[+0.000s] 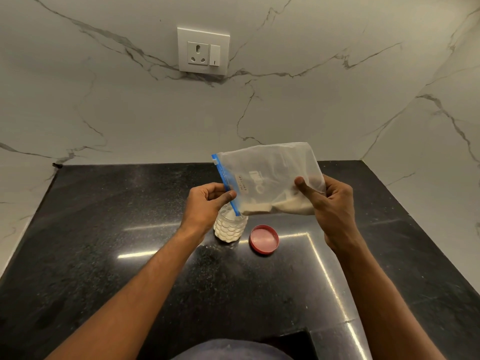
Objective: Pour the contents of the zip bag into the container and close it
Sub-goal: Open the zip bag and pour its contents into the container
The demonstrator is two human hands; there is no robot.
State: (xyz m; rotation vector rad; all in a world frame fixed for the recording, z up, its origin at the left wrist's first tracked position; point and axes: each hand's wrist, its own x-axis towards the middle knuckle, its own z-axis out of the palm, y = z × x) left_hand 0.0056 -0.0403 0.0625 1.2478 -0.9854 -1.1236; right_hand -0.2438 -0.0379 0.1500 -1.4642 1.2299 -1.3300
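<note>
A clear zip bag (270,175) with a blue zip strip is held on its side above the counter, with pale powder lying along its lower edge. My left hand (205,206) pinches the blue zip end, which points down over the mouth of a small clear textured container (230,227). The container stands on the counter and holds white powder. My right hand (330,203) grips the bag's bottom end, raised slightly higher. A red lid (264,239) lies upside down on the counter just right of the container.
The black speckled granite counter (130,229) runs back to a white marble wall with a wall socket (203,51). A marble side wall closes the right. A dark cut-out (293,344) sits at the counter's near edge.
</note>
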